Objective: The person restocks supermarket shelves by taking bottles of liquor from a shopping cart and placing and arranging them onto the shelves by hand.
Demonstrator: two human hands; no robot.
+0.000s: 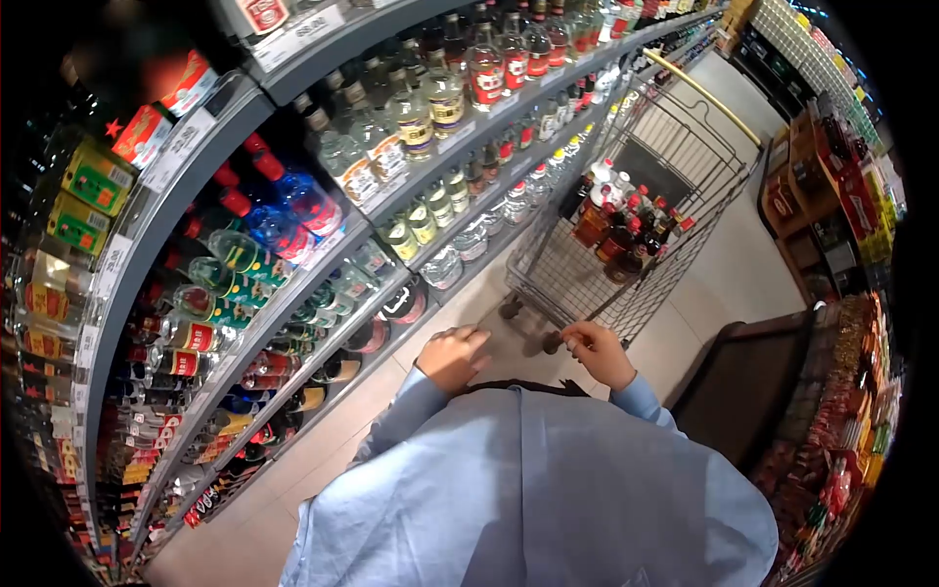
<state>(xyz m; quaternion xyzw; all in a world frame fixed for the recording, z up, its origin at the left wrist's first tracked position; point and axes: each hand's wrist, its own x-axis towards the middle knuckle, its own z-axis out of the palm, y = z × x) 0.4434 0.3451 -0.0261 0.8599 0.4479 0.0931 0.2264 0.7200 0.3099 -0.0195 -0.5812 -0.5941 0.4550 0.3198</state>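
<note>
My left hand (455, 358) is held low in front of my body, its fingers apart and nothing in it. To its right, my right hand (598, 353) has its fingers curled in a pinch near the cart's lower edge; whatever they may hold is too small to make out. Just beyond my hands stands a wire shopping cart (675, 279). Several bottles (618, 233) with dark and amber contents stand grouped inside its basket, some with white or red caps. Neither hand visibly touches the cart or the bottles.
Curved shelves (364, 217) packed with bottles run along the left. A yellow cart handle (704, 96) is at the far side of the cart. On the right are a wooden display (804, 196) and a dark bin (736, 391) beside packaged goods. Tiled floor (333, 460) shows below.
</note>
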